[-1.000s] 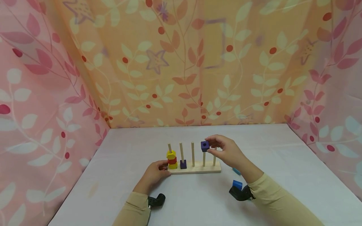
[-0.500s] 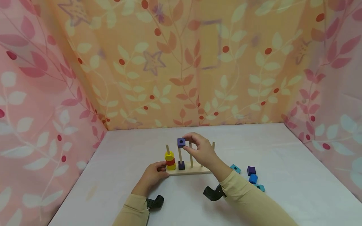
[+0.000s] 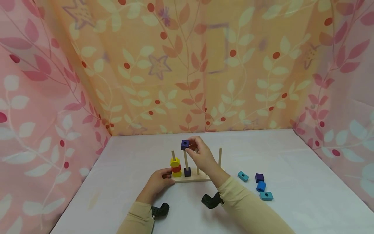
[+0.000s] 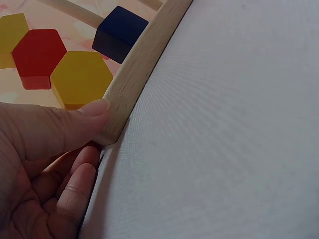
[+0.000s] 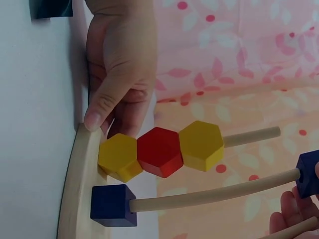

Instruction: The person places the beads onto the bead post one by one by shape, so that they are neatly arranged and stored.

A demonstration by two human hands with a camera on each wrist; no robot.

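Note:
My right hand [image 3: 202, 158] pinches a dark purple cube [image 3: 185, 145] with a hole by its side, between thumb and fingers. The cube is at the top of the second peg [image 5: 214, 190]; in the right wrist view the peg's tip meets its hole. Another purple cube [image 5: 112, 205] sits at the foot of that peg. My left hand [image 3: 158, 182] grips the left end of the wooden peg stand [image 4: 134, 74], thumb on its edge. Beside that hand, the first peg bears a yellow hexagonal block [image 5: 118, 157], a red one [image 5: 159, 152] and another yellow one [image 5: 202, 145].
Loose on the white table [image 3: 292, 169] to the right lie a turquoise block [image 3: 243, 176], a purple cube [image 3: 259, 177], a blue rounded block [image 3: 261, 186] and another turquoise block [image 3: 266, 196]. Patterned cloth [image 3: 187, 65] encloses the table at the back and sides.
My right hand has carried the purple cube leftward from above the right-hand pegs to the second peg's tip, uncovering the loose blocks on the right. The left hand keeps its grip on the stand.

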